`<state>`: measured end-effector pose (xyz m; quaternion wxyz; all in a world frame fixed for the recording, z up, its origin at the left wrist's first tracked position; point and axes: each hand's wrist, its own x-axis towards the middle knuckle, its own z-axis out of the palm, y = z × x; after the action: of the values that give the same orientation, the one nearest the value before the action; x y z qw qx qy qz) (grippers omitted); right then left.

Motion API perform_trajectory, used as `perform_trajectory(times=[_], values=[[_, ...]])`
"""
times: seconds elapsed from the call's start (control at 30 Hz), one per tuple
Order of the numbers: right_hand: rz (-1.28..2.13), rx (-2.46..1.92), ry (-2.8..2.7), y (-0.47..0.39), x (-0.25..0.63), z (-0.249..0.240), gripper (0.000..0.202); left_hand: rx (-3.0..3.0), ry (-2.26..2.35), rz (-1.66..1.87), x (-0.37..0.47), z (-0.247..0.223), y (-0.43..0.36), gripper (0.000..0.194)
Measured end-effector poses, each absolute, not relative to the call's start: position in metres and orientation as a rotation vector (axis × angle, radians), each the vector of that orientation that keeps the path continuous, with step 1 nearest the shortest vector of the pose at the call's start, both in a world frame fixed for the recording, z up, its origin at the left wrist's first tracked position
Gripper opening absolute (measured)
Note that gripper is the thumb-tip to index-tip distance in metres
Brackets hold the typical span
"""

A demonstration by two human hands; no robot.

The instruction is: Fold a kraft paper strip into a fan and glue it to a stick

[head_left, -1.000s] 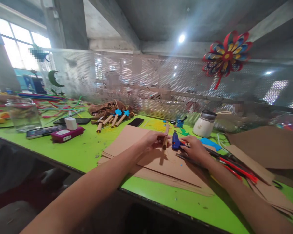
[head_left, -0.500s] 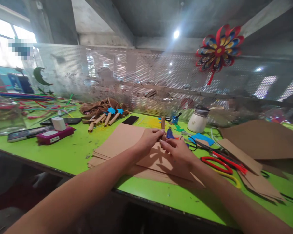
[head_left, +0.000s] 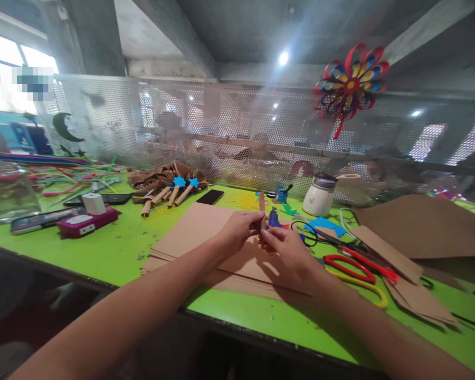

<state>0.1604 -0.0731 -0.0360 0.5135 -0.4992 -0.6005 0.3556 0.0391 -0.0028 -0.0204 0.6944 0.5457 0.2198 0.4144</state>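
Note:
Both hands meet over a stack of brown paper sheets (head_left: 198, 224) on the green table. My left hand (head_left: 239, 229) is closed on a narrow folded strip of brown paper (head_left: 262, 203), which stands upright between the hands. The thumb and fingers of my right hand (head_left: 287, 244) pinch the lower part of the same strip. Just beyond my right hand is a blue glue gun (head_left: 274, 217), partly covered by the fingers. Red-handled scissors (head_left: 350, 268) and a yellow handle (head_left: 374, 292) lie by my right forearm.
Finished brown paper pieces with blue flowers (head_left: 178, 190) lie behind left. A phone (head_left: 210, 197), purple power strip (head_left: 87, 222) and glass jar (head_left: 8, 195) are leftward. Rightward are a white thermos (head_left: 319, 198) and brown paper sheets (head_left: 423, 227). A perforated screen (head_left: 229, 126) stands behind.
My right hand has closed in on the paper strip, its thumb now against it. The strip shows more upright between both hands. The view has shifted slightly.

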Motion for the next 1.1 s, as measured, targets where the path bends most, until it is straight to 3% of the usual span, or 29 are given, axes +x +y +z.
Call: perform_trajectory(times=[0.47, 1.1], values=[[0.869, -1.200, -1.331, -0.066, 0.157, -0.053, 0.038, 1.170, 0.532, 0.833, 0.040, -0.018, -0.004, 0.011], [0.842, -1.229, -1.285, -0.067, 0.156, -0.049, 0.044, 1.273, 0.535, 0.987, 0.043, -0.023, -0.013, 0.017]])
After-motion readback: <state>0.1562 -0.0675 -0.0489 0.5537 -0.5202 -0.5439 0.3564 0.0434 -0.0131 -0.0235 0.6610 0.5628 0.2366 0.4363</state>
